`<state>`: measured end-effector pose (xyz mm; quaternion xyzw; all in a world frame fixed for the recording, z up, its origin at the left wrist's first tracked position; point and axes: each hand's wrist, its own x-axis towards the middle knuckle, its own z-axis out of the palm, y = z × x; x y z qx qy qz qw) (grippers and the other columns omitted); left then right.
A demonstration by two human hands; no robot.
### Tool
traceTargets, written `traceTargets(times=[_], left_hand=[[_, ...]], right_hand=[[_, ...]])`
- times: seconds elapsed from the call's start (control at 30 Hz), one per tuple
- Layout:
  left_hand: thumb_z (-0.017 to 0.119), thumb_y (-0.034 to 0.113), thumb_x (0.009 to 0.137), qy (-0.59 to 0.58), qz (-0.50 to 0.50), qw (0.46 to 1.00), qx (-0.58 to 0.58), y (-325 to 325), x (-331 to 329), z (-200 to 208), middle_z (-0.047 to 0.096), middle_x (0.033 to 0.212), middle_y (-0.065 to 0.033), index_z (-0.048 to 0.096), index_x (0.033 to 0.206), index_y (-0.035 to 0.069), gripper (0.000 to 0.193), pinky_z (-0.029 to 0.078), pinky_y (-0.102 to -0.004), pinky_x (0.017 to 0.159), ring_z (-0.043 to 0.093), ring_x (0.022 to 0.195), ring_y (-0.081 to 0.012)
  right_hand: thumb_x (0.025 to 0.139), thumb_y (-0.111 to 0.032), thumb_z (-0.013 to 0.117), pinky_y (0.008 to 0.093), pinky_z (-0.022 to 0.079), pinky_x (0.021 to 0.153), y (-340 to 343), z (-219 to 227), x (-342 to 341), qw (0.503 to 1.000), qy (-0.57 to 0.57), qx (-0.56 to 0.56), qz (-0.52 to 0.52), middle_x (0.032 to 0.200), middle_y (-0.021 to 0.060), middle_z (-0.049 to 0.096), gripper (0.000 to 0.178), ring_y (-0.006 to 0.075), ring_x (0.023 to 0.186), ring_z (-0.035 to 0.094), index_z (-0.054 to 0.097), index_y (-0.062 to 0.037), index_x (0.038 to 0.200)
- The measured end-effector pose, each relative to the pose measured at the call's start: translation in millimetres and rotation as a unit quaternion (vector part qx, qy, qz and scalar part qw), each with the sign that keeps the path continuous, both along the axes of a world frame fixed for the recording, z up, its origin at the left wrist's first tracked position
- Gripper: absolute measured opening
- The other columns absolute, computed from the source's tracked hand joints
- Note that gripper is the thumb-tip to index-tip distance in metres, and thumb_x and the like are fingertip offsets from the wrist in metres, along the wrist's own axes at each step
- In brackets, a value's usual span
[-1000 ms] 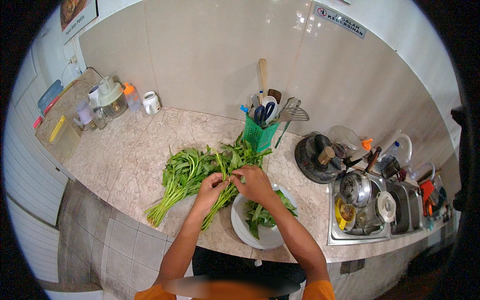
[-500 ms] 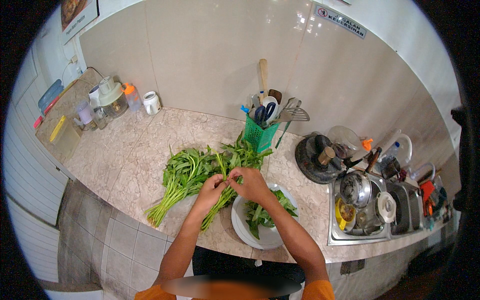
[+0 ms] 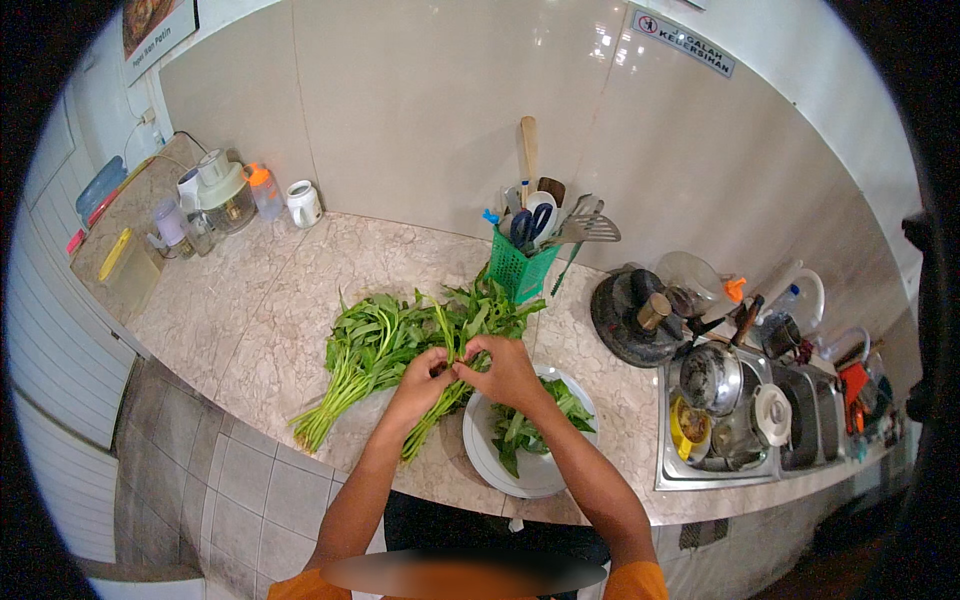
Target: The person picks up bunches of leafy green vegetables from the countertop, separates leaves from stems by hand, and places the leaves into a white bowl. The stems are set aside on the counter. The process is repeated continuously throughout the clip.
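Note:
Two bunches of leafy greens with long hollow-looking stems, like water spinach (image 3: 365, 345), lie on the marble-patterned counter. My left hand (image 3: 427, 380) pinches a green stem over the right bunch, thumb against fingers. Close beside it, my right hand (image 3: 500, 372) is closed on the same greens, its thumb and fingertips almost meeting the left ones. The exact piece between the fingertips is partly hidden. Below my right forearm sits a white plate (image 3: 482, 462), apparently stacked on another, with loose picked leaves (image 3: 522, 440) on it.
Behind the greens stands a green basket (image 3: 518, 270) of utensils. A dark stone mortar (image 3: 625, 335) is right of it, before a steel sink (image 3: 670, 478) full of dishes. A white mug (image 3: 303, 204), an orange-lidded bottle (image 3: 264, 192) and a food chopper (image 3: 226, 195) line the back left.
Both hands stay over the right bunch; only the fingers shift slightly, the right thumb and fingertips now looking a little more curled. The greens and plate stay where they were.

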<state>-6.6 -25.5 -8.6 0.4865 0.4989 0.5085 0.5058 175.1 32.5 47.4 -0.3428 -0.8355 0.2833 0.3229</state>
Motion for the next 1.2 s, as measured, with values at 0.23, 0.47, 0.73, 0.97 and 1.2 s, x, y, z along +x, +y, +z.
traceTargets(times=[0.23, 0.47, 0.73, 0.97, 1.2], left_hand=[[0.069, 0.004, 0.097, -0.024, 0.021, 0.999, 0.018, -1, 4, 3, 0.069, 0.105, -0.0054, 0.065, 0.114, -0.001, 0.018, 0.048, -0.0276, 0.085, 0.063, 0.098, -0.0133], [0.069, 0.003, 0.097, -0.03, 0.019, 0.999, 0.001, -4, 5, 13, 0.07, 0.108, -0.0068, 0.063, 0.115, -0.002, 0.019, 0.049, -0.0287, 0.088, 0.064, 0.101, -0.0145], [0.07, 0.003, 0.097, -0.039, 0.023, 0.999, -0.002, -1, 6, 7, 0.07, 0.106, -0.0064, 0.064, 0.112, -0.001, 0.017, 0.048, -0.0277, 0.089, 0.064, 0.101, -0.0147], [0.068, 0.001, 0.096, -0.03, 0.024, 0.999, 0.015, 0, 7, 4, 0.07, 0.106, -0.0052, 0.065, 0.112, 0.0, 0.017, 0.047, -0.0287, 0.09, 0.063, 0.1, -0.0142], [0.072, 0.007, 0.095, -0.013, 0.035, 0.999, 0.031, 0, 7, 0, 0.07, 0.104, -0.004, 0.066, 0.11, 0.001, 0.017, 0.045, -0.0284, 0.087, 0.062, 0.096, -0.0133]], right_hand=[[0.08, -0.021, 0.084, 0.0447, 0.055, 0.082, -1, -7, -1, 0.998, 0.025, 0.02, -0.049, 0.098, 0.0136, 0.074, 0.029, 0.0354, 0.093, 0.071, 0.07, -0.0042, 0.1], [0.078, -0.017, 0.084, 0.0421, 0.055, 0.083, -8, 7, 3, 0.999, 0.025, -0.013, -0.025, 0.095, 0.0141, 0.071, 0.035, 0.0338, 0.092, 0.07, 0.065, -0.0029, 0.103], [0.078, -0.017, 0.086, 0.0375, 0.052, 0.07, -12, 12, 7, 0.995, 0.076, -0.052, -0.044, 0.094, 0.0119, 0.066, 0.054, 0.0249, 0.077, 0.065, 0.056, -0.0078, 0.121], [0.077, -0.015, 0.084, 0.0324, 0.045, 0.058, -12, 17, 17, 0.993, 0.06, -0.098, -0.028, 0.093, 0.0057, 0.068, 0.063, 0.0157, 0.062, 0.056, 0.059, -0.0159, 0.135], [0.08, -0.016, 0.085, 0.0254, 0.04, 0.055, -10, 19, 26, 0.996, 0.053, -0.047, -0.047, 0.088, -0.0033, 0.072, 0.026, 0.0054, 0.062, 0.046, 0.079, -0.0121, 0.105]])
